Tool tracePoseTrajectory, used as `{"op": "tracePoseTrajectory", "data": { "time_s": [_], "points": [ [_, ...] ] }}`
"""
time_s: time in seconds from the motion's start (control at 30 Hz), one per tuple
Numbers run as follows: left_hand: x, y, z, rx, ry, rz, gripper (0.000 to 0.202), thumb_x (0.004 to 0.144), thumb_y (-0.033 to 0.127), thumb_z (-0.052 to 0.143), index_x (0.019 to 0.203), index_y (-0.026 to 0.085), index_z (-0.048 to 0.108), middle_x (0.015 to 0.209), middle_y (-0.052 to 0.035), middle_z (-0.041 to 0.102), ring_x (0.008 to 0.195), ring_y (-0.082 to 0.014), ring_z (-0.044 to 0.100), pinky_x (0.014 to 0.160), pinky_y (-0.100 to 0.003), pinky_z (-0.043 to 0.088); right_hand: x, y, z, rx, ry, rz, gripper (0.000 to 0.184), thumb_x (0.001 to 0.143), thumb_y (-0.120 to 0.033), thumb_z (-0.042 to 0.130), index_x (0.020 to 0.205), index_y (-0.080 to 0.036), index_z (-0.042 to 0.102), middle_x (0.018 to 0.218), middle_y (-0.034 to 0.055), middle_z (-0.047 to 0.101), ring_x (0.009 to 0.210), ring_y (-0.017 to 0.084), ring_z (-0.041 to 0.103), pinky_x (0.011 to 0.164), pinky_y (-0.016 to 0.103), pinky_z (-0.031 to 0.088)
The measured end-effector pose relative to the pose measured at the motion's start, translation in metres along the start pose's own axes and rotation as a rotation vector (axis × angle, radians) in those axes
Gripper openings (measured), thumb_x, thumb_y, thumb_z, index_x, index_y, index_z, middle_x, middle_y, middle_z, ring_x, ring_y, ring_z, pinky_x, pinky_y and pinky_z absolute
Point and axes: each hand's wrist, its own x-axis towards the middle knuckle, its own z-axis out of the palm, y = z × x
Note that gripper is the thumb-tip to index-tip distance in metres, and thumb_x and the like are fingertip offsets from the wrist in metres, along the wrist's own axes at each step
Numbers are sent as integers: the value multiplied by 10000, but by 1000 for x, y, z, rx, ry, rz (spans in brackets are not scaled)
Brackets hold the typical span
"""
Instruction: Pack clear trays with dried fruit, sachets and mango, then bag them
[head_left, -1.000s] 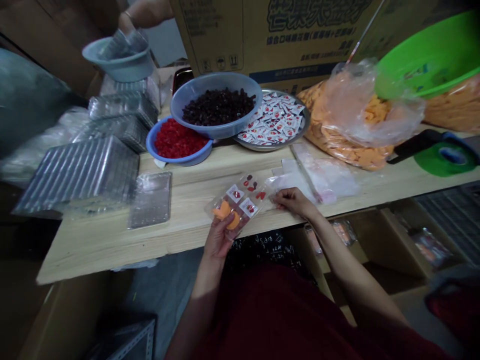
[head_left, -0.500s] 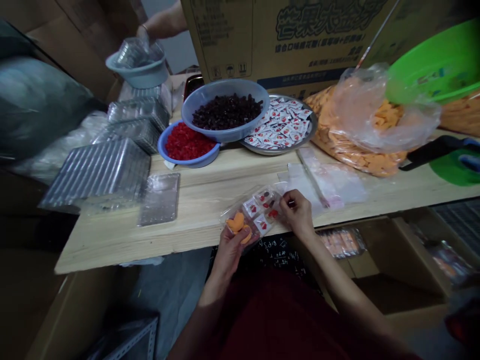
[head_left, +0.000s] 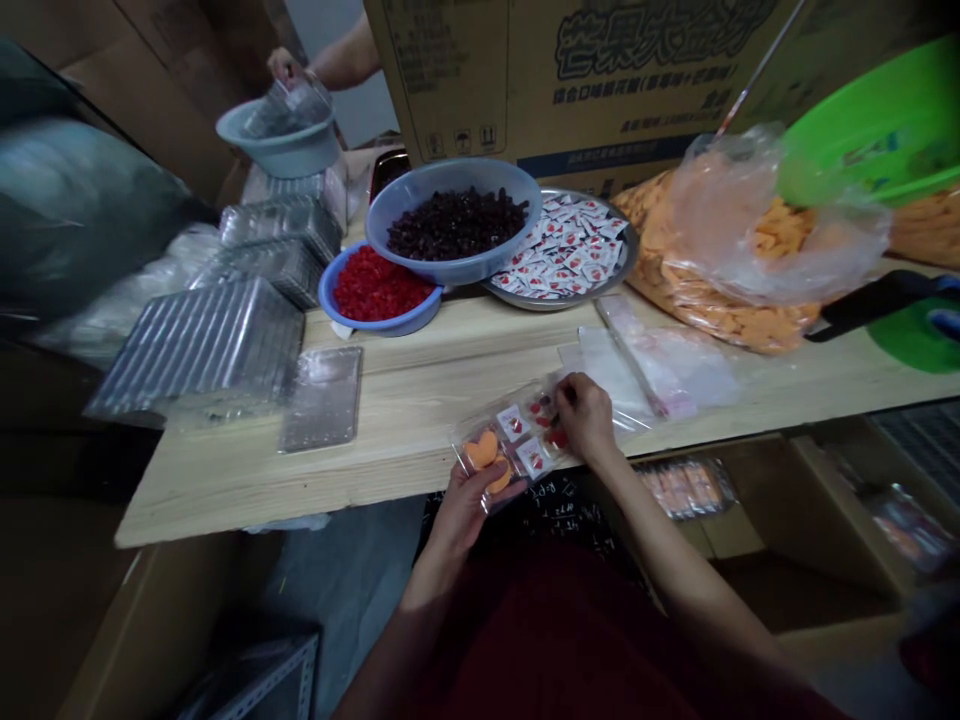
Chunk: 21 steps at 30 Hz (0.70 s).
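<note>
My left hand (head_left: 469,495) grips the near end of a clear plastic snack tray (head_left: 517,440) at the front edge of the wooden table (head_left: 420,390). The tray holds orange pieces, small white sachets and red and dark bits in separate pockets. My right hand (head_left: 585,420) is closed on the tray's far end, where a thin clear bag (head_left: 611,375) lies against it. Whether the bag is over the tray's end I cannot tell.
Bowls of dark dried fruit (head_left: 454,220) and red pieces (head_left: 379,290), a metal dish of sachets (head_left: 566,255), a bag of orange slices (head_left: 720,270), stacked clear trays (head_left: 202,335), an empty tray (head_left: 322,395). Another person's hand (head_left: 289,70) reaches into a grey bowl (head_left: 281,135) at the back.
My right hand left the loose bags and came onto the tray's far end. The tray moved nearer the table edge. The other person's hand shifted over the grey bowl.
</note>
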Motion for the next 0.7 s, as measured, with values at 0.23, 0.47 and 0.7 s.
{"op": "tracePoseTrajectory", "data": {
  "time_s": [0.23, 0.47, 0.7],
  "points": [
    [14, -2, 16, 32, -59, 35, 669, 713, 253, 867, 1307, 226, 560, 1108, -75, 707, 986, -225, 695, 861, -429, 613, -19, -16, 1, 104, -16, -230, 185, 979, -245, 447, 841, -197, 560, 842, 57, 586, 780, 186, 549, 712, 293, 401],
    [31, -25, 65, 46, -117, 177, 481, 715, 352, 868, 1111, 199, 642, 1130, -62, 696, 1049, -187, 651, 937, -307, 531, -46, -16, -8, 93, -29, -258, 217, 1012, -246, 420, 847, -198, 552, 846, 72, 585, 820, 204, 558, 751, 317, 423],
    [8, -1, 41, 375, -360, -12, 425, 796, 438, 808, 1072, 136, 693, 1010, -98, 733, 890, -191, 688, 826, -298, 526, -43, -16, -33, 154, 44, -154, 148, 981, -231, 467, 875, -202, 568, 835, 47, 600, 792, 176, 573, 726, 292, 423]
  ]
}}
